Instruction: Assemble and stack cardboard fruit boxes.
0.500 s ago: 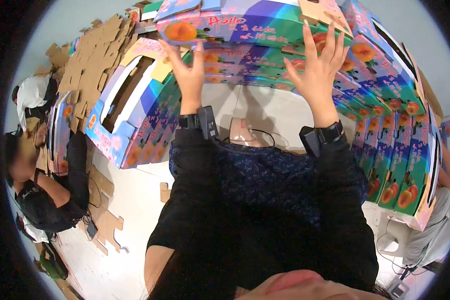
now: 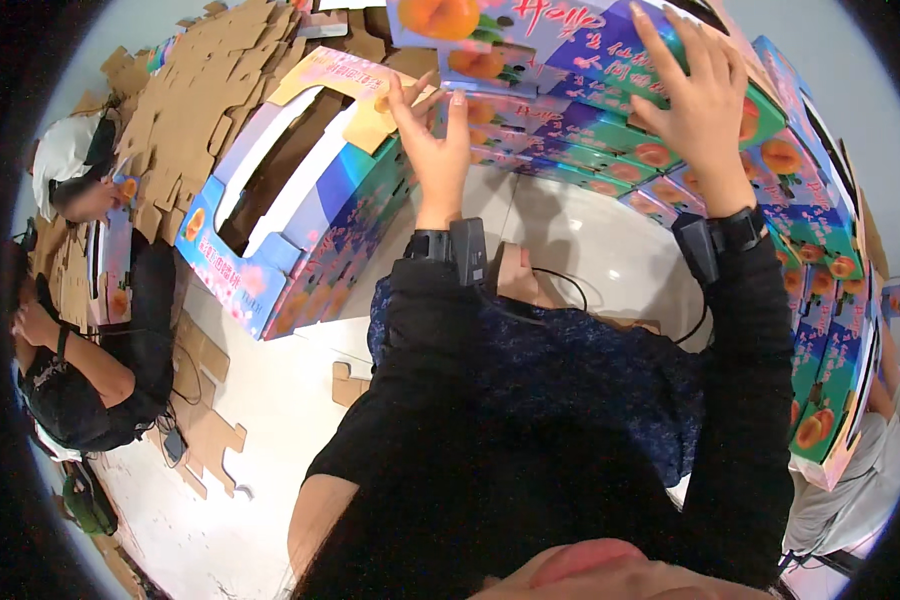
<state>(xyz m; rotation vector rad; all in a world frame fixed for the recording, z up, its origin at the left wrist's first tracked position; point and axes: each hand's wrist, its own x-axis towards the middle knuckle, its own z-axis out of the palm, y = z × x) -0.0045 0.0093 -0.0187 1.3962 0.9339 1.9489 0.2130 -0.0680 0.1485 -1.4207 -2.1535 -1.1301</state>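
Observation:
In front of me at the top of the view, a colourful fruit-printed carton (image 2: 540,50) rests on a stack of similar cartons (image 2: 530,115). My right hand (image 2: 705,105) lies against its front face toward the right end, fingers spread and reaching up toward its top edge. My left hand (image 2: 435,155) is by its lower left corner, thumb and fingers apart. It is also close to the carton with a long handle slot (image 2: 280,180) on the left stack; whether the fingertips touch either carton, I cannot tell.
To the right stand more stacked cartons (image 2: 820,340). Flat brown cardboard pieces (image 2: 180,120) are heaped at the far left, and cardboard scraps (image 2: 210,450) lie on the floor. A person in black (image 2: 100,370) sits at the left; another in light clothing (image 2: 840,510) is at the right edge.
Both hands have moved right in the view, and the front carton has shifted right and tilted with them. The left stack appears slightly shifted, and the right stack sits nearer the rim.

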